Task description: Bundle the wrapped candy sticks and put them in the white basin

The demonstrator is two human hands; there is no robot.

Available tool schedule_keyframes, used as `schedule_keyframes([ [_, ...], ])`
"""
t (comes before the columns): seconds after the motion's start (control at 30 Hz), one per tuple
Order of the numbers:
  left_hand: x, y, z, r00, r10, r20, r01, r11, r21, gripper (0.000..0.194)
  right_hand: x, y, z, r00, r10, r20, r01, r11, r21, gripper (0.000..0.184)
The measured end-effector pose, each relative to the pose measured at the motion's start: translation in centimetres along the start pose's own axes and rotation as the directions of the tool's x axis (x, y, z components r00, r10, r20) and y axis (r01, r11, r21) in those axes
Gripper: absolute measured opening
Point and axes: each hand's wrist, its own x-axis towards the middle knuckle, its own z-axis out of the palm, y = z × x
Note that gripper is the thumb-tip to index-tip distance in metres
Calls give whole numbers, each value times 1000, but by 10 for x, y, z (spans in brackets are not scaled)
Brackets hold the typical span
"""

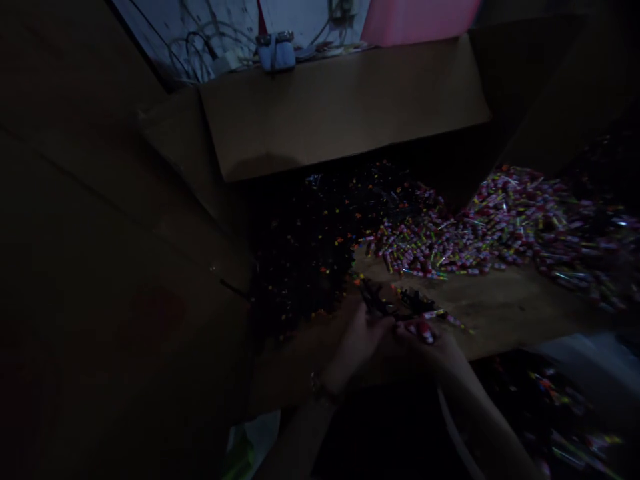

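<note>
My left hand (pixel 366 332) is at the front of the wooden tabletop, its fingers closed around a few dark pieces (pixel 377 301) that stick out beyond them. Close beside it, nearly touching, my right hand (pixel 436 343) is closed on small pink-and-white tubes (pixel 424 331). More dark pieces with coloured ends (pixel 416 301) lie just past the two hands. Beyond them spreads a heap of pink-and-white tubes (pixel 480 230) with yellow and green parts. The dim light hides the finger details and the exact kind of these small pieces.
A large pile of dark pieces with orange and yellow bits (pixel 305 250) lies left, before a cardboard box flap (pixel 345 110). Tall cardboard (pixel 125 267) walls the left side. At lower right is another batch of mixed pieces (pixel 555 400). Cables (pixel 200 47) hang behind.
</note>
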Motion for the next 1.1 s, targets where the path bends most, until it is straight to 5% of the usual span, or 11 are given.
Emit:
schedule_keyframes([
  [0.07, 0, 1, -15, 995, 71, -68, -39, 921, 387, 40, -1, 11, -23, 999, -34, -16, 31, 987, -158, 37],
  [0.13, 4, 6, -33, 960, 206, -190, -15, 716, 698, 41, -4, 19, -44, 997, -70, -42, 49, 925, -377, 37],
  [0.23, 19, 7, -51, 918, 364, -159, -37, 477, 878, 35, -9, 27, -58, 972, -167, -164, 42, 814, -579, 41],
  [0.43, 39, -6, -57, 915, 402, -48, -175, 499, 849, 45, -3, 5, -32, 917, -269, -295, 136, 905, -402, 43],
  [0.67, 24, 10, -47, 882, 470, 38, -364, 628, 688, 25, 9, -41, -12, 962, -261, 80, 268, 958, -102, 23],
  [0.8, 6, 29, -34, 872, 483, 83, -455, 736, 501, 24, 13, -54, -11, 958, -272, 86, 270, 962, 32, 26],
  [0.9, -3, 40, -29, 831, 517, 203, -531, 634, 562, 24, 14, -61, -12, 976, -204, 69, 195, 974, 118, 32],
  [1.1, -8, 49, -30, 684, 613, 395, -609, 183, 771, 25, 12, -69, -16, 955, -261, 138, 247, 963, 111, 26],
])
